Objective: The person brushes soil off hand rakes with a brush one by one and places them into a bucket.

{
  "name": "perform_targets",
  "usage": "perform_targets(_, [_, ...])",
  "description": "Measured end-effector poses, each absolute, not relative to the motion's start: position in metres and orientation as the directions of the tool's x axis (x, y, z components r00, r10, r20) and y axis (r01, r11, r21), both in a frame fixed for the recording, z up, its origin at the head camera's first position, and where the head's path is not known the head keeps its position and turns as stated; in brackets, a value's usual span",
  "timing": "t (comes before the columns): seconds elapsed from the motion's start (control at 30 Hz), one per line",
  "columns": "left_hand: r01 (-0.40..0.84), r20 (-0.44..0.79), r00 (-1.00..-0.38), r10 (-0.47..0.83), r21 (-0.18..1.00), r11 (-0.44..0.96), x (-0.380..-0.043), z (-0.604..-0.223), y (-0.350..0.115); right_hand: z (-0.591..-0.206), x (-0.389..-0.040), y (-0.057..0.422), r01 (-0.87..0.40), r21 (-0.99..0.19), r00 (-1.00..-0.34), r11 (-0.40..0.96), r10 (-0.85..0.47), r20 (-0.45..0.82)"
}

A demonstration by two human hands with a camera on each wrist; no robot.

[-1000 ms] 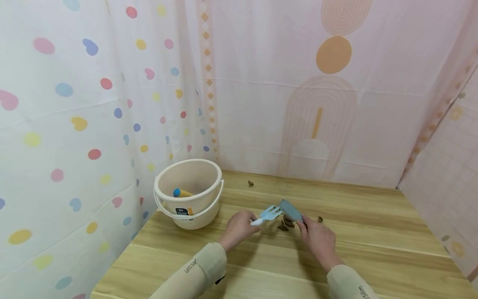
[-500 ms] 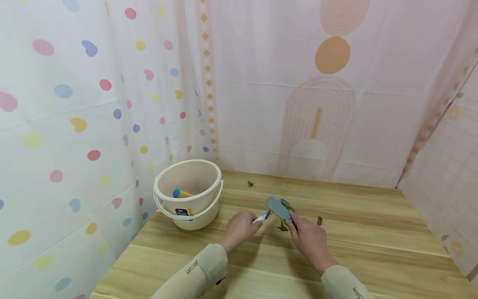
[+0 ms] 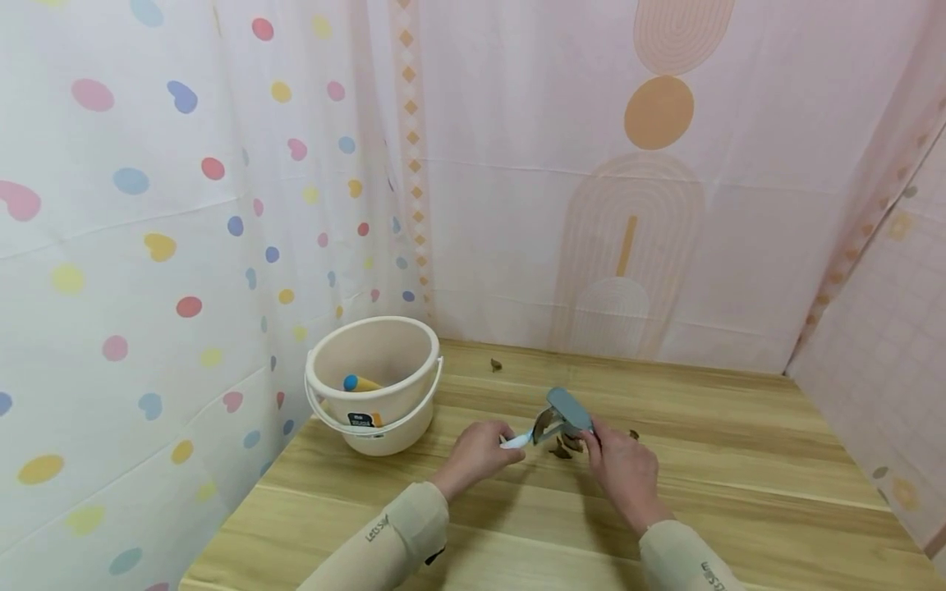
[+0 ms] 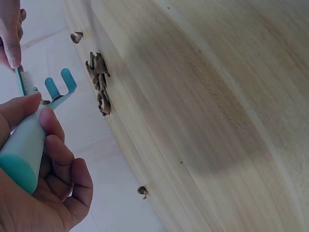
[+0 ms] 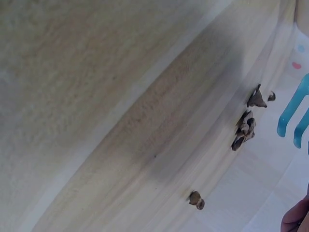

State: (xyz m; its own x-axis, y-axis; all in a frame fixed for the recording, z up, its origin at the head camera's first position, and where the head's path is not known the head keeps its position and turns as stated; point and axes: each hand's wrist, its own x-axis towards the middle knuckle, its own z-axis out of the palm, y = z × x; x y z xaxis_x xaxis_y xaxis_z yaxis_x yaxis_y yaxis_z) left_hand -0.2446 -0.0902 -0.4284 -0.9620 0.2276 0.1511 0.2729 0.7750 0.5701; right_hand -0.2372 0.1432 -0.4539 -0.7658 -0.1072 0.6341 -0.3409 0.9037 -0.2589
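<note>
My left hand (image 3: 480, 450) grips the white handle of a small blue hand fork (image 4: 62, 91), its bent tines pointing away from the fingers. A brown dried piece (image 3: 542, 423) lies on the fork head. My right hand (image 3: 626, 468) holds a grey-blue brush (image 3: 571, 409) tilted just right of the fork; its white bristles show in the left wrist view, close beside the tines. Below both tools, a cluster of curled brown dried pieces (image 4: 98, 77) lies on the wooden table (image 3: 709, 509). In the right wrist view only the fork's tines (image 5: 292, 116) show.
A cream bucket (image 3: 373, 443) with its handle down stands on the table to the left, with a yellow and blue object (image 3: 360, 383) inside. Single brown pieces lie farther back (image 3: 496, 364) and to the right (image 3: 634, 434). Patterned curtains (image 3: 495, 230) enclose the table.
The brush swept left over the fork, hiding its head, then moved back right and up. A brown piece now shows on the fork head. The left hand has barely moved.
</note>
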Motion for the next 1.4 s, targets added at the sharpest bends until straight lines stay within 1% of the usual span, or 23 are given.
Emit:
perform_targets(0.13, [0.294,0.161,-0.956,0.247,0.551,0.781,-0.244,-0.428,-0.090,-0.453,-0.238,0.144,-0.342,-0.287,-0.772,0.895,-0.094,0.629])
perform_targets(0.2, [0.314,0.180,-0.950,0.257,0.539,0.782,-0.243,-0.427,-0.090,-0.452,-0.236,0.141,-0.386,-0.284,-0.746,0.878,-0.115,0.656])
perform_targets(0.27, [0.333,0.205,-0.943,0.264,0.527,0.782,-0.243,-0.427,-0.090,-0.451,-0.235,0.138,-0.437,-0.251,-0.712,0.864,-0.162,0.683])
perform_targets(0.33, [0.342,0.220,-0.939,0.264,0.520,0.782,-0.243,-0.426,-0.090,-0.451,-0.232,0.135,-0.471,-0.221,-0.703,0.854,-0.212,0.678])
perform_targets(0.4, [0.350,0.224,-0.936,0.271,0.515,0.782,-0.243,-0.426,-0.089,-0.452,-0.231,0.134,-0.461,-0.215,-0.732,0.861,-0.232,0.641])
perform_targets(0.47, [0.350,0.216,-0.936,0.277,0.508,0.787,-0.243,-0.426,-0.089,-0.453,-0.230,0.133,-0.414,-0.229,-0.779,0.881,-0.214,0.589])
perform_targets(0.53, [0.353,0.209,-0.935,0.286,0.498,0.792,-0.243,-0.426,-0.088,-0.454,-0.229,0.133,-0.370,-0.247,-0.812,0.896,-0.183,0.554])
perform_targets(0.6, [0.350,0.199,-0.937,0.288,0.490,0.798,-0.243,-0.426,-0.087,-0.455,-0.230,0.134,-0.341,-0.254,-0.831,0.905,-0.165,0.531])
perform_targets(0.8, [0.346,0.218,-0.937,0.273,0.470,0.812,-0.240,-0.426,-0.087,-0.455,-0.234,0.141,-0.290,-0.284,-0.872,0.914,-0.130,0.472])
perform_targets(0.9, [0.341,0.219,-0.939,0.267,0.462,0.819,-0.239,-0.425,-0.088,-0.455,-0.234,0.144,-0.273,-0.300,-0.884,0.914,-0.115,0.453])
perform_targets(1.03, [0.332,0.216,-0.941,0.259,0.461,0.823,-0.239,-0.425,-0.088,-0.453,-0.233,0.147,-0.284,-0.307,-0.875,0.908,-0.114,0.470])
perform_targets(1.17, [0.304,0.209,-0.950,0.231,0.459,0.835,-0.240,-0.424,-0.089,-0.453,-0.231,0.143,-0.319,-0.304,-0.840,0.898,-0.119,0.530])
perform_targets(1.3, [0.286,0.211,-0.955,0.211,0.451,0.845,-0.241,-0.422,-0.088,-0.454,-0.229,0.138,-0.397,-0.254,-0.811,0.882,-0.207,0.548])
perform_targets(1.4, [0.275,0.204,-0.958,0.202,0.456,0.846,-0.241,-0.420,-0.088,-0.456,-0.229,0.136,-0.406,-0.232,-0.822,0.884,-0.243,0.515])
